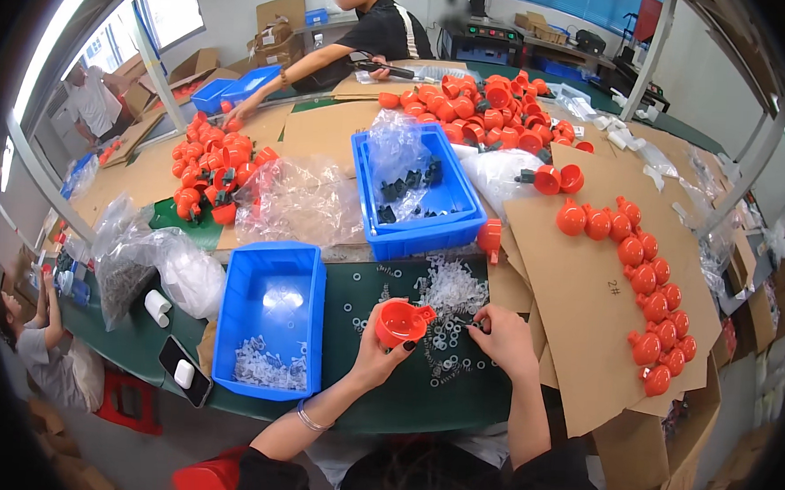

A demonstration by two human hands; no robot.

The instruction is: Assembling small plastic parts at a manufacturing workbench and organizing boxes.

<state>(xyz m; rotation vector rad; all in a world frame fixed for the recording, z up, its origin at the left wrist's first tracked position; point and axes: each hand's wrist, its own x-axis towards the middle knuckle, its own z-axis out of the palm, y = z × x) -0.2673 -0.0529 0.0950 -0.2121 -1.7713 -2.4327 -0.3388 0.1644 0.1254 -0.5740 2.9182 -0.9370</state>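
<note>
On the dark green tabletop (375, 404), front centre: left hand (371, 355) holds an orange plastic cup with a side spout (401, 322), fingers wrapped around its wall, mouth tilted toward the wearer. Right hand (503, 339) rests just beside it on the scatter of small white rings (445, 345); fingers curled downward, seemingly pinching one ring, though the tips are too small to tell for sure.

Progress, as judged: a curved row of finished-looking orange cups (651, 298) lies on the brown cardboard sheet (574, 343) to the right. A large heap of orange cups (484, 108) sits at the far side, so much appears left. Clear small parts (451, 288) lie piled behind the rings.

Room: nearer blue plastic bin (228, 325) stands close on the left, holding a few clear parts; a second blue bin with black parts (411, 233) sits behind. Cardboard edge is just right of the right hand. Black phone (183, 372) lies near the tabletop's front edge. Open space between bin and cardboard is narrow. A co-worker's arm (281, 84) reaches across the far end, well apart.
</note>
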